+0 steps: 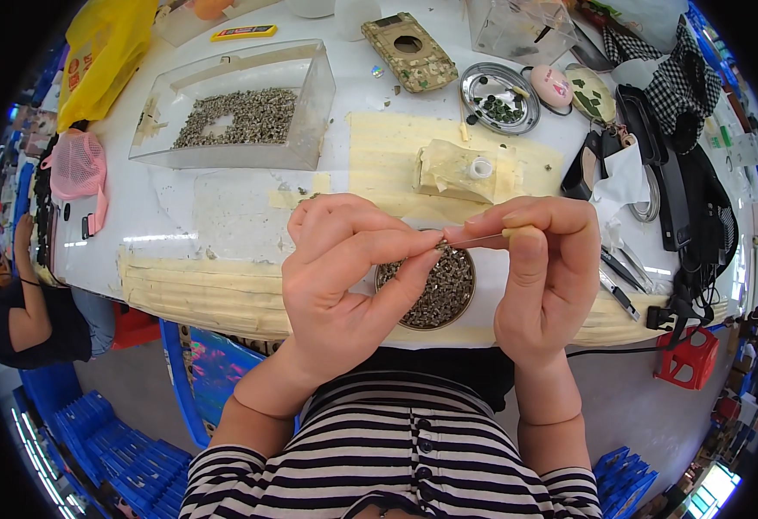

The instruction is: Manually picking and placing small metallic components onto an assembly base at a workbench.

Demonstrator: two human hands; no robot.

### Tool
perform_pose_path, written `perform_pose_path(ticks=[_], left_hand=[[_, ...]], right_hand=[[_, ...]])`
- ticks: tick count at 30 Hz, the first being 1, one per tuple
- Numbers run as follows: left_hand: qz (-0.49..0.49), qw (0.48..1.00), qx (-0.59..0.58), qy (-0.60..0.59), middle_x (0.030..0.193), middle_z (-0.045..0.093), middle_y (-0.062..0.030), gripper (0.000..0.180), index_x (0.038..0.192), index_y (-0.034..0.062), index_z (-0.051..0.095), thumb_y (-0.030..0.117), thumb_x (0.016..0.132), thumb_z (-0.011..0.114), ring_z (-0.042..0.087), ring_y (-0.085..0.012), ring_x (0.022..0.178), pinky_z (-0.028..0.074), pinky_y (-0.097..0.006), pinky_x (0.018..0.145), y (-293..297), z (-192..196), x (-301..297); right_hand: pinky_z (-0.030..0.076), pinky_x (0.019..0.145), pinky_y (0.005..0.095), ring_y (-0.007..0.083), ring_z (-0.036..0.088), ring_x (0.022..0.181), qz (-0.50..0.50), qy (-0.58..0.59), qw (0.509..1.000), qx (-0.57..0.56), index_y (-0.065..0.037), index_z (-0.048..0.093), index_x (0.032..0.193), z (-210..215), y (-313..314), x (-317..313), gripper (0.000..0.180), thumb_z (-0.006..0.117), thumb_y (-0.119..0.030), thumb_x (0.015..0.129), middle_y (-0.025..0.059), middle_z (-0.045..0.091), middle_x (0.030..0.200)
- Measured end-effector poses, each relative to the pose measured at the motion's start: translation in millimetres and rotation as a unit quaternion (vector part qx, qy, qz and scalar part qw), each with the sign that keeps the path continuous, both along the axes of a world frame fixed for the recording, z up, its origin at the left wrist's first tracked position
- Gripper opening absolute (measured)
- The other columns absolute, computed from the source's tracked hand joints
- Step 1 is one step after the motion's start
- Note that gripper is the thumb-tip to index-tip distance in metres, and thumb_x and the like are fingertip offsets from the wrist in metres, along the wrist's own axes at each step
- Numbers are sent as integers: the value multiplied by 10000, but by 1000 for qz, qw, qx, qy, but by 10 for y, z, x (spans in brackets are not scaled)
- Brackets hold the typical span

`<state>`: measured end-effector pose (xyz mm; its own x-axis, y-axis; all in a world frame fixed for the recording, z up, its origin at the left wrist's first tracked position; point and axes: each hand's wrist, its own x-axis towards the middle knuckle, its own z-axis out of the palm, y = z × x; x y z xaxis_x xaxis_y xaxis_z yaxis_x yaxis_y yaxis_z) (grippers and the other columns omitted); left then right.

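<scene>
over the round dish of small grey beads [435,290], left hand [344,277] is pinched closed on one tiny, light, slippery bead [439,246], best gripped fingertip-to-fingertip, while right hand [539,268] is closed on a thin stiff needle [481,238].

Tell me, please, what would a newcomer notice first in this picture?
Probably the two bare hands at the centre: the left hand pinches a tiny part against a thin metal needle held by the right hand. Just under them sits a round metal dish of small grey beads. Further back on the left stands a clear plastic box of similar beads.
</scene>
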<state>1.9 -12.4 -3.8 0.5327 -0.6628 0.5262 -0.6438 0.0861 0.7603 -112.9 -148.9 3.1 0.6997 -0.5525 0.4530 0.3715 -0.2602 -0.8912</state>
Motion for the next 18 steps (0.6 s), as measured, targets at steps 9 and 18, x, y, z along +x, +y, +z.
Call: perform_pose_path(ticks=[9, 18], left_hand=[[1, 1000, -1, -21, 885, 655, -72, 212, 956, -1, 732, -80, 761, 750, 564, -217, 864, 438, -327, 786, -3, 7, 10], [4, 1000, -3, -26, 887, 659, -74, 220, 956, 0, 734, -85, 754, 753, 566, -219, 868, 440, -330, 795, -4, 2, 12]], right_hand=[[575, 799, 280, 187, 713, 895, 2, -2, 1000, -10, 58, 503, 1093, -1, -1, 0, 118, 503, -46, 1037, 143, 662, 975], [576, 798, 282, 192, 713, 902, 2, -4, 1000, -17, 57, 513, 1100, -19, -6, -5, 108, 511, -22, 1028, 141, 660, 993]])
